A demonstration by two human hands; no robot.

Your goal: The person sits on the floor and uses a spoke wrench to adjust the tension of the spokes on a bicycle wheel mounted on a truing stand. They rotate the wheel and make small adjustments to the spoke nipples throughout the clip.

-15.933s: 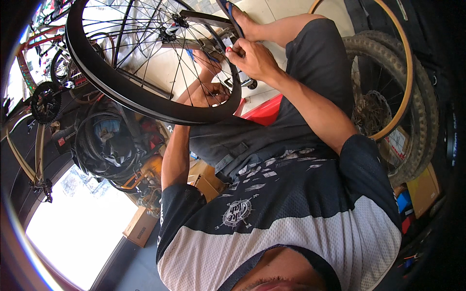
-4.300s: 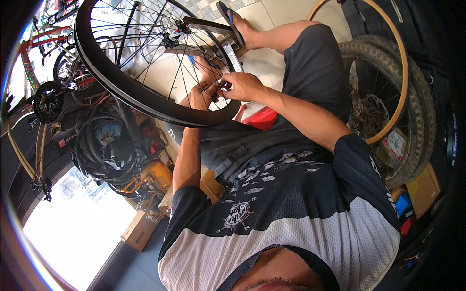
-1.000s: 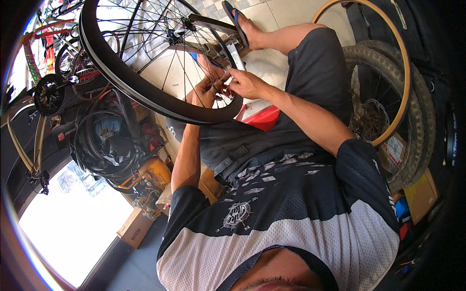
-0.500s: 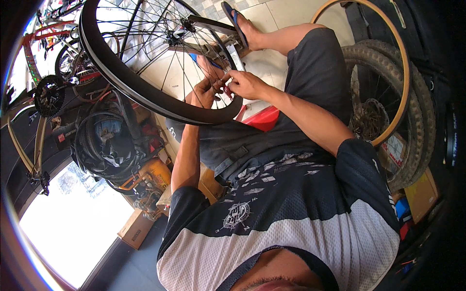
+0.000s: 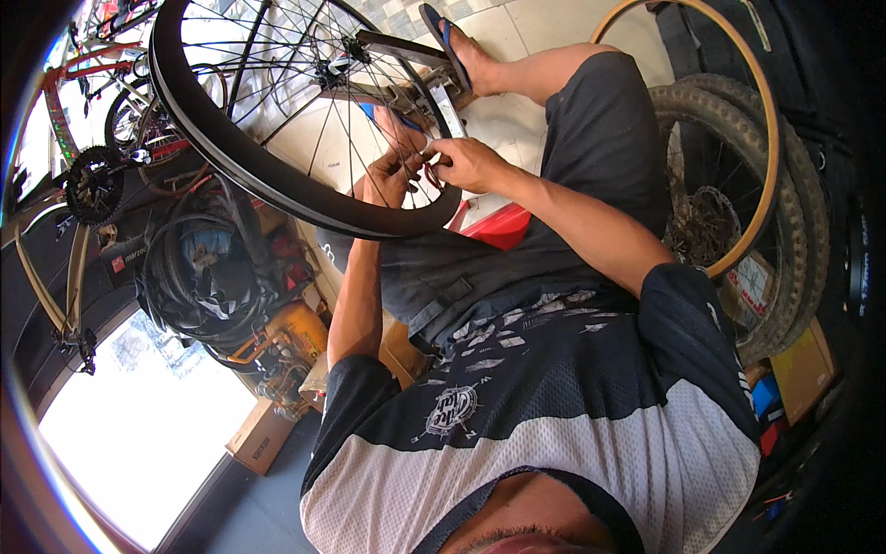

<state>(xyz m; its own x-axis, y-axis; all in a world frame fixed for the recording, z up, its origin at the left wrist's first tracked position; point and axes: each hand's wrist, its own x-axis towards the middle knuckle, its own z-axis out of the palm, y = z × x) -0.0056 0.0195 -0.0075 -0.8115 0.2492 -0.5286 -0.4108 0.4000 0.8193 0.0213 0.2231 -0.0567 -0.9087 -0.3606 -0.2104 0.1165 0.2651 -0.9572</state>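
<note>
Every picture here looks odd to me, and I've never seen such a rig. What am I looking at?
There is no machine: a person in a black-and-white shirt works bare-handed. All pictures come from one head-worn fisheye camera looking down, so edges bend. The left hand is inside the rim of a black, spoked bicycle wheel; beside it, the right hand pinches a small red object, too small to identify. Pale floor tiles show beyond; knobbly black tyres stand at right.

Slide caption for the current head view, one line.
Left hand and right hand close together at a black-rimmed bicycle wheel, a small red object between them.
</note>
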